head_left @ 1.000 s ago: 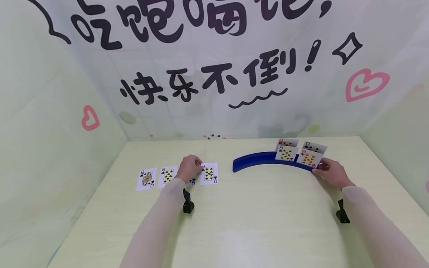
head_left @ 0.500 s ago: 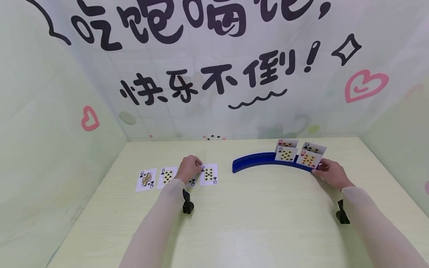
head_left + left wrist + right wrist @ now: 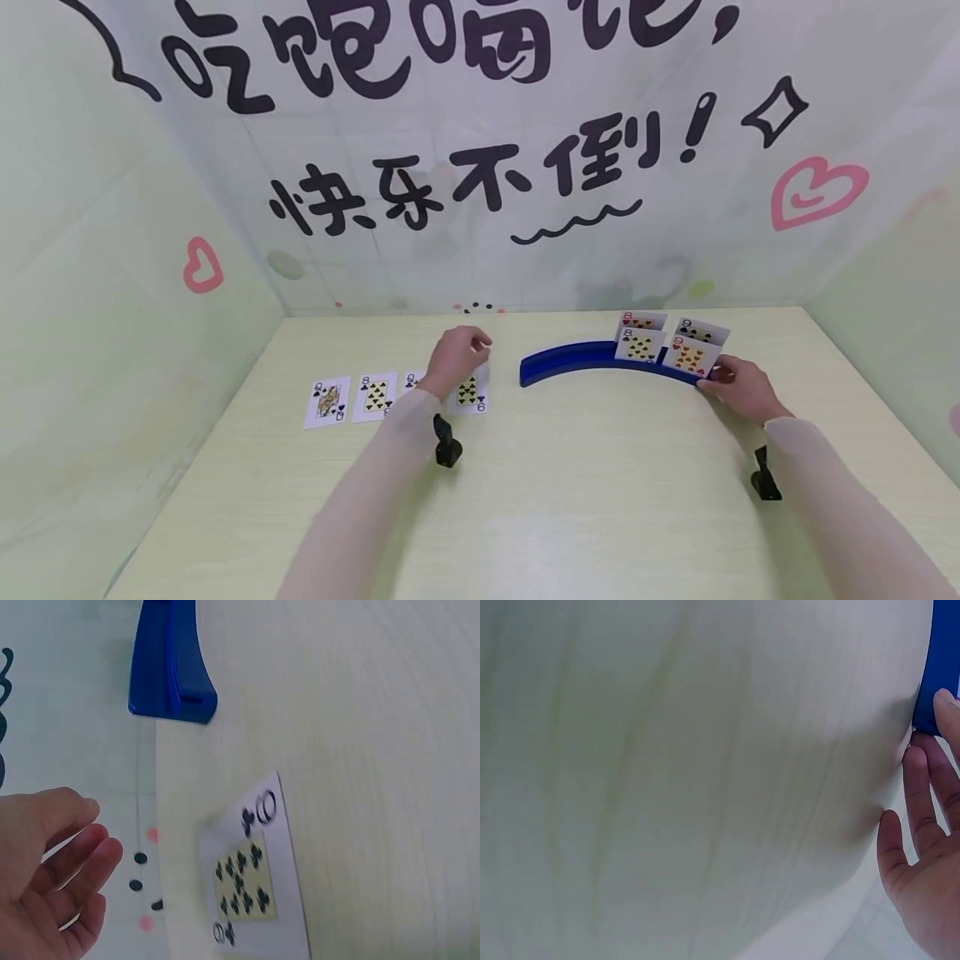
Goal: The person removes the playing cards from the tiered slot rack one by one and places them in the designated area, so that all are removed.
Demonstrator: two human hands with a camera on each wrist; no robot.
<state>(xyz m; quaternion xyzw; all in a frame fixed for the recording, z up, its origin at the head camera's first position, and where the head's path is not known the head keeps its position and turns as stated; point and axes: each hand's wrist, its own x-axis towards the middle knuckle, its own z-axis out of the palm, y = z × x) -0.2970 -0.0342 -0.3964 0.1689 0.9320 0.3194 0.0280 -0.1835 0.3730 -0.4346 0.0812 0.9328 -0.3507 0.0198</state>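
My left hand (image 3: 456, 358) hovers over the top of the nine of clubs (image 3: 471, 400), its fingers loosely bent. In the left wrist view that nine of clubs (image 3: 251, 877) lies face up, apart from the empty hand (image 3: 56, 877). My right hand (image 3: 742, 388) pinches the right end of a curved blue card holder (image 3: 577, 358). The right wrist view shows the thumb against the holder's end (image 3: 939, 667) and fingertips just under it. Standing in the holder are a black eight (image 3: 641, 345) before a red eight (image 3: 643, 319), and a red nine (image 3: 692, 357) before a black nine (image 3: 705, 329).
Left of the nine lie a queen of spades (image 3: 327, 402), an eight of clubs (image 3: 374, 397) and another queen (image 3: 410, 382), mostly hidden by my left forearm. The pale wooden table (image 3: 540, 483) meets a printed cloth backdrop (image 3: 450, 267) at its far edge.
My left hand has lifted from the left edge of the nine of clubs and moved right and away from me, over its top. The right hand and the card holder stay put.
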